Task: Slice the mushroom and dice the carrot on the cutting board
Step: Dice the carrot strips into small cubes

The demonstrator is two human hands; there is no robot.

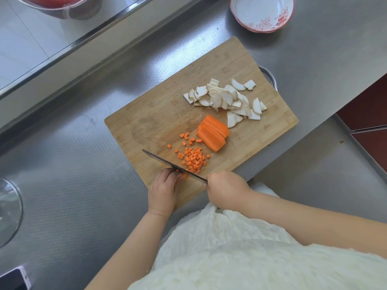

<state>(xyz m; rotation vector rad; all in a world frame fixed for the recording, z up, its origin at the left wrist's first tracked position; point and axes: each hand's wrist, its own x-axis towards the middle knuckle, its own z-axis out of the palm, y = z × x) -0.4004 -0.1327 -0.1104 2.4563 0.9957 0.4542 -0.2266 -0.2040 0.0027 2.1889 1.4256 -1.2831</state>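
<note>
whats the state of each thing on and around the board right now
mushroom: sliced, piled
carrot slabs: stacked, undiced
carrot dice: heaped
knife: gripped, blade on board
left hand: curled on carrot strips
right hand: gripping knife
bowl: upright, empty

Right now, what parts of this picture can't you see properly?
All in the head view:
- Carrot piece being cut: mostly hidden by the left hand and knife.
- Knife handle: covered by the right hand.
- Patterned bowl: cut off by the top edge.
- Red tub: cut off by the top edge.

Orange carrot dice (193, 159), pale cream mushroom slices (226, 99), tan wooden cutting board (150, 114), white bowl (261, 12) with red floral pattern
</note>
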